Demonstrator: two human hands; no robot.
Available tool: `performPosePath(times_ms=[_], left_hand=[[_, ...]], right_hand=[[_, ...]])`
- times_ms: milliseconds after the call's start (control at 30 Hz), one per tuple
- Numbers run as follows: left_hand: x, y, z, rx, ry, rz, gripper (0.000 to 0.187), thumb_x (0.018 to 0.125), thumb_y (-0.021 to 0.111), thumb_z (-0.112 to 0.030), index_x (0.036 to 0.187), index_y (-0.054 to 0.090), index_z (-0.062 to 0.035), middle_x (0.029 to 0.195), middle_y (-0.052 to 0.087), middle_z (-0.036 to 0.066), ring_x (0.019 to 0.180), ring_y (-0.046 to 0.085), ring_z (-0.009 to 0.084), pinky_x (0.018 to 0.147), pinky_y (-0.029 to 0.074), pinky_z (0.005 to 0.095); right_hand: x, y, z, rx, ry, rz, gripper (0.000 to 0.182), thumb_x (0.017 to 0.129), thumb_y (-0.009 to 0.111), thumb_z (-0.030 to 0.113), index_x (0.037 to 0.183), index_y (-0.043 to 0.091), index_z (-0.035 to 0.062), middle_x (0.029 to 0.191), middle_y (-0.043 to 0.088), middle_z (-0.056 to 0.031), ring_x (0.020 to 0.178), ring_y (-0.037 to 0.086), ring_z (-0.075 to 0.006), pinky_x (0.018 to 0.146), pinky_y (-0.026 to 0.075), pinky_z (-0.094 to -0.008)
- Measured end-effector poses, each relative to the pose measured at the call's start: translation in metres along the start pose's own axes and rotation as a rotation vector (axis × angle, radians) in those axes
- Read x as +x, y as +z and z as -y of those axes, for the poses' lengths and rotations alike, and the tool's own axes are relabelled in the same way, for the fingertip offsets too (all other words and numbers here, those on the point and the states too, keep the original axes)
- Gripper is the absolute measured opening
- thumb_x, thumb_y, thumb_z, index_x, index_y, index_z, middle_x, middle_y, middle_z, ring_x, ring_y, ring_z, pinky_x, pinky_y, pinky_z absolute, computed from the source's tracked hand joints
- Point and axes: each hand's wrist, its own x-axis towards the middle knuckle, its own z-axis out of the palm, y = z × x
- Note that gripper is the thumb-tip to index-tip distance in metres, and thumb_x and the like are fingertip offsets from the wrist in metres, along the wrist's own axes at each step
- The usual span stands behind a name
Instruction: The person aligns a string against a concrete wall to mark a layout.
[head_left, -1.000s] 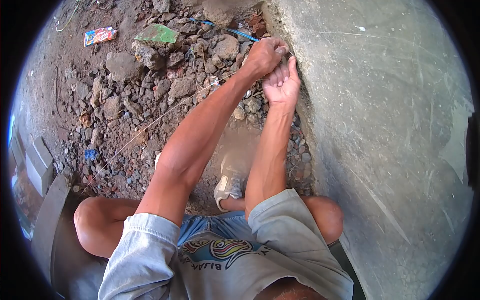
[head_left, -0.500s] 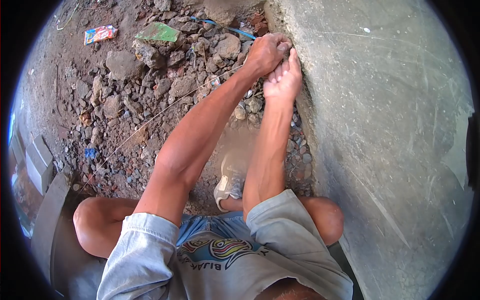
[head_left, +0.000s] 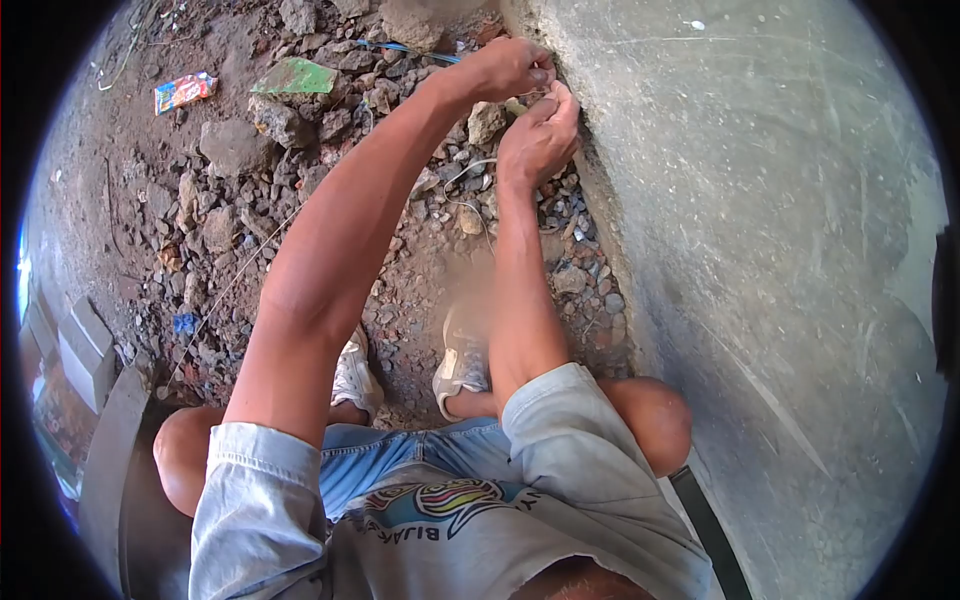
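My left hand (head_left: pixel 512 68) is closed at the top of the view, its fingers pinched beside the edge of the concrete slab (head_left: pixel 740 220). Just below it, my right hand (head_left: pixel 542 135) is closed too, with thumb and forefinger together near the left fingertips. What the fingers pinch is too small to make out. A thin pale string (head_left: pixel 240 270) runs across the rubble on the left and passes under my left forearm. Another thin, curved strand (head_left: pixel 452 185) lies between my forearms, below my right hand.
Stones and loose soil (head_left: pixel 235 147) cover the ground. On them lie a green shard (head_left: pixel 295 76), a red and blue wrapper (head_left: pixel 185 92), a blue scrap (head_left: pixel 184 323) and a blue strip (head_left: pixel 405 48). Grey blocks (head_left: pixel 88 350) stand at the left. My shoes (head_left: pixel 355 378) are below.
Both hands have moved up and slightly left in the view. My right hand has turned from palm up to its back showing, and its fingers have closed. The curved strand now shows between my forearms.
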Motion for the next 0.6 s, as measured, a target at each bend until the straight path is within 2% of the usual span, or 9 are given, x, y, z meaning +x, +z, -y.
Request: performPosePath(times_ms=[133, 200, 300, 400, 500, 600], left_hand=[[-0.002, 0.000, -0.001, 0.000, 0.020, -0.041, 0.022, 0.093, 0.059, -0.023, 0.099, 0.066, -0.0019, 0.087, 0.069, 0.016, 0.082, 0.067, 0.0304, 0.074, 0.050, 0.0411], [-0.006, 0.001, -0.005, 0.051, 0.051, -0.086, 0.022, 0.092, 0.059, -0.022, 0.099, 0.065, -0.0025, 0.088, 0.069, 0.017, 0.083, 0.067, 0.0338, 0.074, 0.050, 0.0434], [-0.012, -0.001, -0.015, 0.036, -0.024, -0.097, 0.021, 0.091, 0.060, -0.022, 0.099, 0.065, -0.0024, 0.088, 0.068, 0.020, 0.084, 0.067, 0.0374, 0.075, 0.050, 0.0455], [-0.013, 0.005, -0.019, 0.011, -0.070, -0.145, 0.022, 0.090, 0.060, -0.022, 0.099, 0.065, -0.0024, 0.088, 0.069, 0.020, 0.084, 0.067, 0.0366, 0.077, 0.051, 0.0439], [-0.016, 0.005, -0.021, -0.022, -0.107, -0.156, 0.021, 0.090, 0.060, -0.022, 0.098, 0.065, -0.0027, 0.090, 0.069, 0.019, 0.085, 0.068, 0.0347, 0.078, 0.052, 0.0431], [-0.018, 0.007, -0.020, -0.074, -0.121, -0.138, 0.021, 0.090, 0.060, -0.021, 0.099, 0.066, -0.0034, 0.090, 0.068, 0.019, 0.086, 0.067, 0.0315, 0.078, 0.052, 0.0423]], right_hand=[[-0.002, -0.015, -0.004, -0.221, -0.092, 0.076, 0.026, 0.094, 0.048, 0.015, 0.111, 0.064, 0.0044, 0.088, 0.069, -0.0236, 0.082, 0.066, -0.0433, 0.072, 0.050, -0.0505], [-0.001, -0.010, -0.001, -0.313, -0.071, 0.156, 0.024, 0.095, 0.048, 0.017, 0.109, 0.063, 0.0041, 0.088, 0.068, -0.0248, 0.083, 0.065, -0.0444, 0.071, 0.049, -0.0524], [0.005, -0.004, -0.003, -0.401, -0.058, 0.239, 0.022, 0.094, 0.050, 0.021, 0.100, 0.061, 0.0030, 0.084, 0.067, -0.0263, 0.080, 0.065, -0.0464, 0.069, 0.048, -0.0556], [0.009, -0.001, -0.012, -0.479, -0.091, 0.265, 0.024, 0.093, 0.053, 0.026, 0.097, 0.062, 0.0037, 0.077, 0.067, -0.0255, 0.077, 0.065, -0.0463, 0.068, 0.048, -0.0559], [0.014, 0.003, -0.023, -0.439, -0.184, 0.248, 0.025, 0.092, 0.054, 0.027, 0.094, 0.062, 0.0035, 0.076, 0.066, -0.0253, 0.076, 0.065, -0.0454, 0.067, 0.049, -0.0553], [0.015, 0.005, -0.032, -0.533, -0.169, 0.286, 0.023, 0.092, 0.054, 0.024, 0.091, 0.062, 0.0026, 0.076, 0.066, -0.0239, 0.075, 0.065, -0.0448, 0.066, 0.049, -0.0550]])
